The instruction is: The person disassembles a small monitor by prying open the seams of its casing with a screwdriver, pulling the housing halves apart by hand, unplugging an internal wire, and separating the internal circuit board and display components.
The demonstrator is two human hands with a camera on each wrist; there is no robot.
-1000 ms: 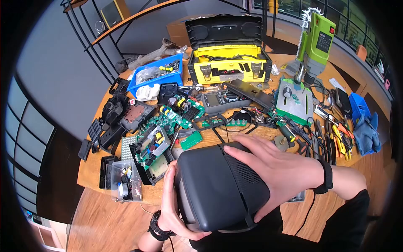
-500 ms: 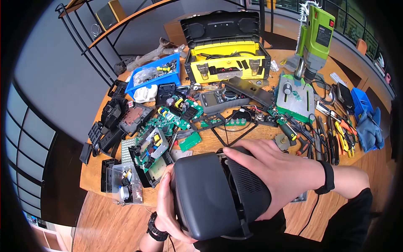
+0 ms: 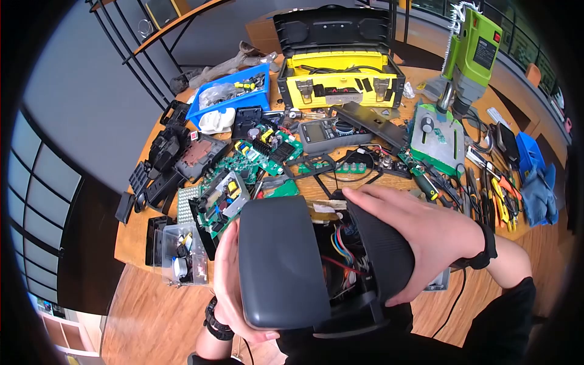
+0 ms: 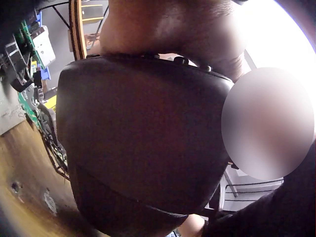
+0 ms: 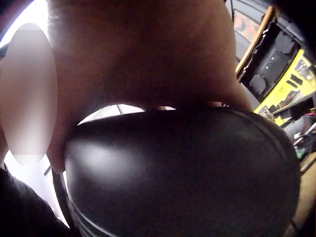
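A dark grey plastic appliance housing (image 3: 280,261) is held up over the table's front edge, close to the person's body. My left hand (image 3: 228,286) grips its left side, fingers on the far side and thumb at the near bottom corner. On the right, my right hand (image 3: 426,234) holds the ribbed end cover (image 3: 386,255), fingers spread over it and thumb at its near edge. A wide gap parts cover and housing, showing coloured wires (image 3: 342,243) inside. The left wrist view shows the smooth housing wall (image 4: 143,133); the cover's shiny outside (image 5: 187,168) fills the right wrist view.
Behind lie green circuit boards (image 3: 261,152), a multimeter (image 3: 319,135) and a blue bin (image 3: 230,100). A yellow and black toolbox (image 3: 340,91) stands open at the back. A green drill press (image 3: 474,61) and several hand tools (image 3: 502,204) are right; a clear box (image 3: 185,261) sits left.
The ribbed cover has come away to the right with my right hand, widening a narrow seam into a gap with wires showing. My left hand has shifted slightly left with the housing.
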